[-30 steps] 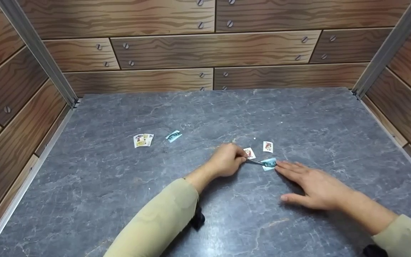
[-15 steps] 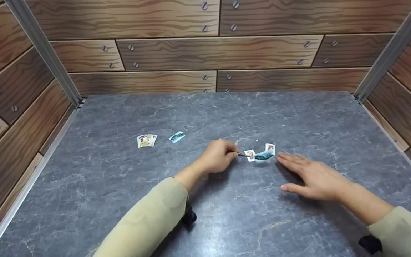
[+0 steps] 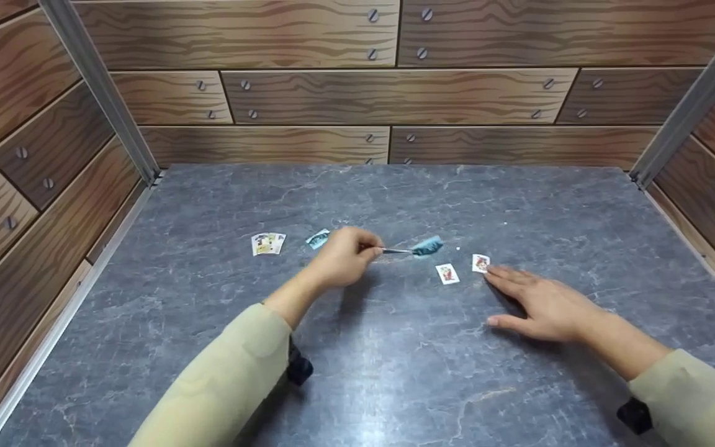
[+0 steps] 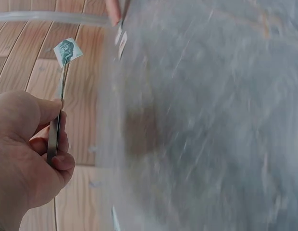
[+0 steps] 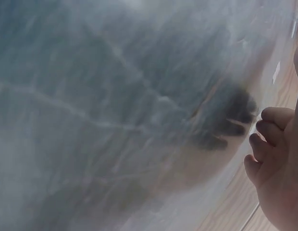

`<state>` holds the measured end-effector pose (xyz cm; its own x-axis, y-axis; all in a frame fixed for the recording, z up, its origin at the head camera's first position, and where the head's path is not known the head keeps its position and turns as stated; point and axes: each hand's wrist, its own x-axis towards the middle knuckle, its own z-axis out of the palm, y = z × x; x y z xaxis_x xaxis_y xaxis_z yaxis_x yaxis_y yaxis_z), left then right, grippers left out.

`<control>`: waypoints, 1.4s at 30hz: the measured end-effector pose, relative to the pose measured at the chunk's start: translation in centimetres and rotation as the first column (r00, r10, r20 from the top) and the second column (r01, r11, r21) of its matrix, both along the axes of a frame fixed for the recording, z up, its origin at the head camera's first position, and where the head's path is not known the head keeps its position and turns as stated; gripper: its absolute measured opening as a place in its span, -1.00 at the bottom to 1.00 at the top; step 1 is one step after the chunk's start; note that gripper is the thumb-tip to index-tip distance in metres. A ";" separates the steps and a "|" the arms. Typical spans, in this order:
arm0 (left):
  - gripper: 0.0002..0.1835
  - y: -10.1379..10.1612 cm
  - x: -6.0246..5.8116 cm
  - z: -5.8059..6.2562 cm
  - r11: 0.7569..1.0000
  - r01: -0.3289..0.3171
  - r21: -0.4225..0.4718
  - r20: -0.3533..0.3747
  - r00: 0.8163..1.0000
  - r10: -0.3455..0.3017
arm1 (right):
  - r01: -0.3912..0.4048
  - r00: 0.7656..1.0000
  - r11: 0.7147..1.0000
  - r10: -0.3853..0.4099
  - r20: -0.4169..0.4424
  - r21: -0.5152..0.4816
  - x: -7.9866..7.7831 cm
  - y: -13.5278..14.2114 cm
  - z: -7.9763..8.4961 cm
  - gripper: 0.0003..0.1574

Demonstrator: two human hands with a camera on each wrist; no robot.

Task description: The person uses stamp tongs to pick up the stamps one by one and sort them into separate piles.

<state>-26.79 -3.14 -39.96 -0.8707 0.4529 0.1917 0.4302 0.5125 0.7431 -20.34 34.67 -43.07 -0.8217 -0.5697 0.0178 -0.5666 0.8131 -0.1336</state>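
Observation:
My left hand [image 3: 345, 256] grips a pair of metal tweezers [image 4: 55, 130] between thumb and fingers. Their tips hold a small teal stamp [image 3: 428, 246] with a dark portrait on it, raised above the table. My right hand [image 3: 547, 304] lies flat on the tabletop, fingers extended, its fingertips at the edge of a small white stamp with a red figure [image 3: 480, 263]. A similar red-figured stamp [image 3: 447, 274] lies to the left of that one. Partly behind the left hand is another teal stamp [image 3: 317, 239]. In the right wrist view the fingers [image 5: 273, 134] show above the table.
Overlapping white and yellow stamps [image 3: 268, 244] lie at the left of the grey marbled table [image 3: 395, 372]. A tiny white speck [image 3: 458, 248] sits near the middle. Wood-patterned walls [image 3: 308, 96] stand at the back and both sides.
The teal stamp has been lifted off the table beside the right hand and carried left and away in the tweezers. The right hand stays nearly in place; the view has shifted slightly.

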 end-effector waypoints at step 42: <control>-0.81 -14.3 -3.3 -2.6 0.938 -0.344 -0.040 0.093 0.934 0.346 | 0.003 1.000 1.000 -0.002 0.010 -0.030 0.0 0.0 -0.4 0.16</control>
<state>-30.08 -17.44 -42.53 -0.9880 0.1246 0.0915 0.1502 0.6335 0.7590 -20.31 34.68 -43.50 -0.8232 -0.5671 0.0266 -0.5632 0.8100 -0.1635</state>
